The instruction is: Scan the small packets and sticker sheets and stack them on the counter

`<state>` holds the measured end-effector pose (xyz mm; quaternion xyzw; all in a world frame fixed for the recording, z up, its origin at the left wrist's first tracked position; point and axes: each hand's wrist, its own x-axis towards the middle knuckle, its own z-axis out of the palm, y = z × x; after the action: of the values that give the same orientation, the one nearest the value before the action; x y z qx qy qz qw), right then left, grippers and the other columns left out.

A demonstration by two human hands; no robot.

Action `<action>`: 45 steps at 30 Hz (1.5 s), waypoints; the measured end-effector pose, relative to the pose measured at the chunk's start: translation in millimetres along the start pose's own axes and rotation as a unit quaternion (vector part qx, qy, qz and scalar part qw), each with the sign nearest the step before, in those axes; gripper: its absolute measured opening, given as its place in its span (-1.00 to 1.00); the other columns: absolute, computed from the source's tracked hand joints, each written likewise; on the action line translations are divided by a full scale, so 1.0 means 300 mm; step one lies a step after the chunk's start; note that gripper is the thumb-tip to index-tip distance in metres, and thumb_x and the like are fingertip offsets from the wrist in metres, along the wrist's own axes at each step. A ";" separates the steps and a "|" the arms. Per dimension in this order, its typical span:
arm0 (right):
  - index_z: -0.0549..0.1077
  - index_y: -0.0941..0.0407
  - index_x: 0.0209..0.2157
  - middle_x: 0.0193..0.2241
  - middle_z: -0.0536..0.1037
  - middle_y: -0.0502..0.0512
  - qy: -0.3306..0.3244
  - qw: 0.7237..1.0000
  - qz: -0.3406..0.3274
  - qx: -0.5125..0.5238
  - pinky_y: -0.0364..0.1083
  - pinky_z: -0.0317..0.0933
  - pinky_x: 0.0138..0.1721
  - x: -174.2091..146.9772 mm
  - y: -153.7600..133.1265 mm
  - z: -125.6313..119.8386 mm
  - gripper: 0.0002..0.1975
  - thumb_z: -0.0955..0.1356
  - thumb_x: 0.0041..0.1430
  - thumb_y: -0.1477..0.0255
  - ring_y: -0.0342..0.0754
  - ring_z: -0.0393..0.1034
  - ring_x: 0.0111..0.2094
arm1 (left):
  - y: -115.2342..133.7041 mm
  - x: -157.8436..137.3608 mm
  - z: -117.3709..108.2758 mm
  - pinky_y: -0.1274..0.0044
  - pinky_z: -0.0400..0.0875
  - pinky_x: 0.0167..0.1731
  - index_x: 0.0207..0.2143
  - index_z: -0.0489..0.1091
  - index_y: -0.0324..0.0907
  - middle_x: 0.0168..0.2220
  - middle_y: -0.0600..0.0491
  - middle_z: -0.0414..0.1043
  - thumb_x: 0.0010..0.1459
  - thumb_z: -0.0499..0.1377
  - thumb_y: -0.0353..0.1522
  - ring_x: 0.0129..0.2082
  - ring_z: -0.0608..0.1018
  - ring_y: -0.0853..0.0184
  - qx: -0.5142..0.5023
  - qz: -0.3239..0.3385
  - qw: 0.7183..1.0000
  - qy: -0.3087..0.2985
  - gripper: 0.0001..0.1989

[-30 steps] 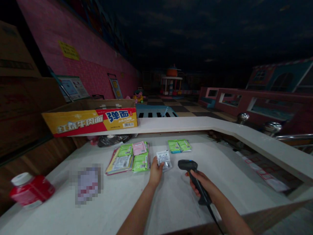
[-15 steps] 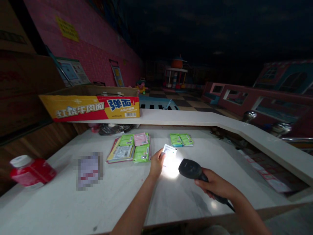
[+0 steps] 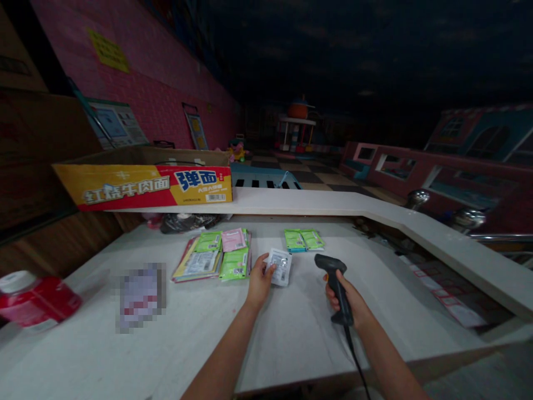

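Note:
Between thumb and fingers, my left hand pinches a white sachet with dark print, just above the white counter. Wrapped round the handle of a black barcode scanner is my right hand. The scanner's head points left toward the sachet, with a gap between them, and its cable hangs toward the counter's front edge. Left of my left hand lies a pile of flat packets, with green sachets and a pink sachet on top. Two green sachets lie farther back.
A bottle of red liquid stands at the left, near a blurred-out item. Along the back runs a raised white ledge bearing an open yellow and red carton. Papers lie under the ledge at right.
The scanner's bright light on the sachet has gone out. My right hand has turned the scanner more upright and drawn it away from the sachet. The view has shifted slightly right.

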<state>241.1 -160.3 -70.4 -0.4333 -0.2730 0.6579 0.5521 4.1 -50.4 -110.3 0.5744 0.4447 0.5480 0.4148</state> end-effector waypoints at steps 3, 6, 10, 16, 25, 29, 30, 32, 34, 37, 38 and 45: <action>0.38 0.15 -0.36 -0.67 0.26 -0.16 -0.057 0.983 -0.030 0.174 -0.35 -0.05 -0.76 0.061 0.019 -0.070 -0.60 0.44 0.00 0.09 -0.33 0.06 -0.73 | -0.010 0.005 -0.007 0.51 0.41 -0.36 -0.01 0.33 -0.23 -0.43 0.07 0.47 -0.06 0.28 -0.09 -0.41 0.52 0.34 -0.063 -0.011 0.998 -0.004 -0.39; 0.37 0.14 -0.35 -0.65 0.25 -0.15 -0.098 0.954 -0.034 0.282 -0.37 0.01 -0.73 0.092 0.030 -0.126 -0.68 0.43 0.07 0.19 -0.34 0.10 -0.70 | 0.010 0.005 -0.001 0.44 0.45 -0.28 -0.07 0.36 -0.22 -0.33 -0.02 0.53 -0.22 0.37 -0.07 -0.33 0.57 0.25 -0.143 -0.064 0.987 -0.025 -0.32; 0.36 0.16 -0.35 -0.63 0.26 -0.14 -0.114 0.934 -0.004 0.338 -0.35 0.05 -0.72 0.109 0.038 -0.145 -0.70 0.42 0.10 0.21 -0.32 0.14 -0.68 | 0.063 0.033 0.074 0.49 0.45 -0.42 -0.28 0.39 -0.21 -0.36 0.02 0.55 -0.34 0.43 -0.14 -0.39 0.59 0.26 -0.192 -0.171 0.966 -0.024 -0.45; 0.36 0.17 -0.32 -0.63 0.25 -0.14 -0.111 0.927 -0.002 0.358 -0.34 0.04 -0.72 0.126 0.042 -0.140 -0.68 0.41 0.11 0.19 -0.32 0.13 -0.68 | 0.108 0.180 0.298 0.48 0.47 -0.51 -0.53 0.25 -0.20 -0.59 0.13 0.43 -0.24 0.41 -0.34 -0.57 0.54 0.34 -0.179 -0.251 0.951 0.038 -0.65; 0.31 0.14 -0.42 -0.65 0.22 -0.15 -0.123 0.927 0.013 0.354 -0.34 0.02 -0.72 0.140 0.041 -0.137 -0.66 0.39 0.13 0.15 -0.32 0.09 -0.69 | 0.116 0.349 0.555 0.49 0.53 -0.45 -0.58 0.26 -0.24 -0.58 0.15 0.37 -0.16 0.26 -0.58 -0.51 0.55 0.37 -0.094 -0.219 0.968 0.079 -0.80; 0.32 0.15 -0.40 -0.64 0.22 -0.15 -0.112 0.928 0.007 0.356 -0.34 0.01 -0.73 0.141 0.037 -0.134 -0.67 0.41 0.11 0.17 -0.32 0.10 -0.69 | 0.111 0.354 0.571 0.49 0.49 -0.40 -0.57 0.33 -0.23 -0.53 0.08 0.43 -0.11 0.24 -0.54 -0.41 0.58 0.28 -0.028 -0.216 0.973 0.076 -0.87; 0.33 0.15 -0.39 -0.64 0.23 -0.15 -0.108 0.928 0.005 0.358 -0.33 0.02 -0.73 0.141 0.037 -0.133 -0.67 0.41 0.10 0.18 -0.31 0.10 -0.69 | 0.111 0.350 0.563 0.48 0.47 -0.38 -0.58 0.35 -0.23 -0.51 0.06 0.46 -0.11 0.26 -0.51 -0.37 0.59 0.25 -0.004 -0.213 0.974 0.073 -0.88; 0.34 0.16 -0.37 -0.64 0.23 -0.15 -0.103 0.927 0.007 0.360 -0.33 0.02 -0.74 0.139 0.035 -0.132 -0.67 0.43 0.08 0.19 -0.31 0.11 -0.70 | 0.113 0.340 0.538 0.48 0.43 -0.32 -0.57 0.40 -0.20 -0.45 0.02 0.51 -0.09 0.29 -0.43 -0.27 0.58 0.20 0.101 -0.192 0.975 0.058 -0.90; 0.35 0.17 -0.38 -0.65 0.23 -0.15 -0.099 0.926 0.009 0.364 -0.32 0.02 -0.75 0.136 0.033 -0.130 -0.67 0.44 0.07 0.20 -0.30 0.11 -0.70 | 0.117 0.327 0.511 0.49 0.39 -0.30 -0.49 0.45 -0.16 -0.36 0.01 0.55 -0.02 0.27 -0.33 -0.22 0.58 0.20 0.247 -0.155 0.956 0.031 -0.91; 0.35 0.17 -0.37 -0.65 0.24 -0.14 -0.091 0.925 0.011 0.369 -0.32 0.02 -0.74 0.132 0.031 -0.126 -0.68 0.43 0.08 0.20 -0.30 0.11 -0.70 | 0.127 0.311 0.483 0.53 0.34 -0.32 -0.36 0.48 -0.12 -0.28 0.02 0.57 0.08 0.20 -0.25 -0.23 0.57 0.24 0.382 -0.110 0.917 -0.001 -0.86; 0.36 0.17 -0.36 -0.65 0.24 -0.14 -0.090 0.925 0.011 0.370 -0.32 0.02 -0.74 0.131 0.030 -0.124 -0.68 0.42 0.09 0.21 -0.30 0.11 -0.70 | 0.131 0.307 0.477 0.53 0.32 -0.33 -0.34 0.48 -0.12 -0.27 0.02 0.56 0.10 0.19 -0.25 -0.23 0.57 0.25 0.398 -0.101 0.912 -0.009 -0.85; 0.34 0.17 -0.38 -0.64 0.23 -0.14 -0.088 0.921 0.006 0.378 -0.33 0.01 -0.74 0.131 0.034 -0.120 -0.69 0.40 0.12 0.20 -0.31 0.11 -0.70 | 0.151 0.276 0.443 0.46 0.30 -0.13 -0.16 0.46 -0.15 -0.14 -0.06 0.47 0.11 0.20 -0.24 -0.10 0.48 0.20 0.491 0.044 0.869 -0.047 -0.74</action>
<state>266.8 -129.3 -106.6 -0.1340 -0.0486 0.7514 0.6443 139.7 19.1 -52.4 0.7478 0.6110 0.2489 0.0746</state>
